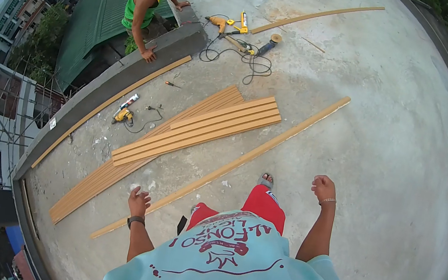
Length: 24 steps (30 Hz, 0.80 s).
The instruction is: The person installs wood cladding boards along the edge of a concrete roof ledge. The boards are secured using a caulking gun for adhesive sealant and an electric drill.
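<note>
Head view: long strip [225,168] lies nearer left hand [138,204] than right hand [324,189], fingers loosely curled.

Two drills [218,21] [124,117], one grinder [266,48]

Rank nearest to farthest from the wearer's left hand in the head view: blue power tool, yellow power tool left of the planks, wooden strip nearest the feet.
1. Wooden strip: just right of the left hand.
2. Yellow power tool: ahead, slightly left.
3. Blue power tool: far ahead, to the right.
</note>
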### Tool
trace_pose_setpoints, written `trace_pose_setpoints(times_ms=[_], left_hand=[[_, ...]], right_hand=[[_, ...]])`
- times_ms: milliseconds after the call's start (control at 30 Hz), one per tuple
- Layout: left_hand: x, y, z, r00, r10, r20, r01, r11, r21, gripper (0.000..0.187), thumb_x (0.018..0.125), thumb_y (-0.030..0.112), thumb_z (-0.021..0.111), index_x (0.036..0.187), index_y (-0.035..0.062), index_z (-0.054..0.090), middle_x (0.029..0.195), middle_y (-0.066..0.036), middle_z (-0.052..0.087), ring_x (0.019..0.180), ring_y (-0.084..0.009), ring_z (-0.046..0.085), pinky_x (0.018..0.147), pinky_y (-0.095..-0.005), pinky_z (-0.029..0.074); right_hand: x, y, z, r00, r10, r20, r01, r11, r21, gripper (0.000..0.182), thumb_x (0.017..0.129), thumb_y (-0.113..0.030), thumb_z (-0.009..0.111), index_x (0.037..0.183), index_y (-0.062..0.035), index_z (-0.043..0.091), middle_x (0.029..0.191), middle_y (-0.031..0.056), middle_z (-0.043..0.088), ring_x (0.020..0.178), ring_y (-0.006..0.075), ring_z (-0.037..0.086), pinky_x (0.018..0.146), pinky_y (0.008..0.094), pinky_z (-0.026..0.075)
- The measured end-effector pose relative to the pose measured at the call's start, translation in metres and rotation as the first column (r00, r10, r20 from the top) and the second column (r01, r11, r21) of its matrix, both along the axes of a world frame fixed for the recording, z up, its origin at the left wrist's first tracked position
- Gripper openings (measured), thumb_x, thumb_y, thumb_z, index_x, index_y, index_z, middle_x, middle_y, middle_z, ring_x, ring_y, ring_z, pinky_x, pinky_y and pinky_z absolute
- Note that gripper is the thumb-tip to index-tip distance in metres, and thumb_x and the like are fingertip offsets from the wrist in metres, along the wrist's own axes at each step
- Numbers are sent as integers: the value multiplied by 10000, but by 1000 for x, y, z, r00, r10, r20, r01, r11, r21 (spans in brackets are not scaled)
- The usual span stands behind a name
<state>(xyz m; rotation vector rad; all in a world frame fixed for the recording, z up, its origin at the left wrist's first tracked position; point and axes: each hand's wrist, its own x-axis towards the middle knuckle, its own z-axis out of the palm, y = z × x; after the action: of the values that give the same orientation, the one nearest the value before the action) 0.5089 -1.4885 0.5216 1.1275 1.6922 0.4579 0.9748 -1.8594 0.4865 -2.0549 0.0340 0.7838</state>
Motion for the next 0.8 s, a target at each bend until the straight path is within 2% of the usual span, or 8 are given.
trace_pose_setpoints(times_ms=[67,133,200,267,333,433,567,800], left_hand=[[48,23,77,982,-186,23,176,957,232,426,881,180,538,1275,33,468,964,-91,635,806,-146,611,659,-268,490],[84,48,167,870,-392,-298,493,690,531,348,891,196,578,1197,31,553,931,-57,637,818,-120,587,707,-268,473],[120,41,273,871,-389,-301,479,533,697,338,889,147,603,1208,47,551,985,-62,639,878,-126,580,790,-270,463],[137,11,370,812,-486,-323,462,197,865,378,885,38,569,1256,11,504,1131,-138,595,1027,-184,567,905,-312,435],[135,-26,448,702,-478,-528,441,-290,849,362,924,93,497,1273,-1,479,1180,-158,579,1098,-238,544,956,-338,410],[134,-86,516,634,-425,-646,245,-683,689,363,925,100,495,1273,-3,477,1178,-160,579,1092,-239,546,954,-342,410],[127,-142,542,657,-320,-683,200,-799,567,365,926,109,491,1273,-6,474,1175,-162,578,1083,-241,549,950,-347,411],[79,-187,544,710,-119,-694,392,-752,530,371,929,125,485,1273,-11,468,1170,-165,578,1068,-244,553,945,-355,412]], right_hand=[[52,-1,75,973,-30,230,2,992,123,207,844,-158,589,968,7,607,784,61,629,680,135,605,635,268,481],[98,8,176,917,-89,389,-9,970,243,232,859,-160,627,1028,-4,598,893,58,638,795,125,594,763,268,472],[119,19,286,753,-127,646,-186,901,393,244,873,-152,626,1061,-2,587,974,81,633,916,153,582,865,289,450],[135,5,374,293,-143,945,-589,752,296,252,923,-85,493,1143,11,572,1049,130,627,1005,215,592,932,346,457],[126,5,443,-97,-264,960,-757,645,101,255,925,-88,490,1146,11,569,1052,131,626,1004,214,591,932,346,457],[98,29,499,-378,-366,850,-848,504,-160,259,927,-91,484,1152,10,564,1056,131,623,1003,214,589,932,345,456],[62,95,514,-465,-397,791,-878,322,-355,265,931,-96,477,1159,10,559,1062,132,620,1001,214,587,932,344,455],[-45,236,473,-495,-321,807,-864,88,-495,275,936,-105,464,1172,9,548,1072,134,615,997,214,583,931,342,454]])
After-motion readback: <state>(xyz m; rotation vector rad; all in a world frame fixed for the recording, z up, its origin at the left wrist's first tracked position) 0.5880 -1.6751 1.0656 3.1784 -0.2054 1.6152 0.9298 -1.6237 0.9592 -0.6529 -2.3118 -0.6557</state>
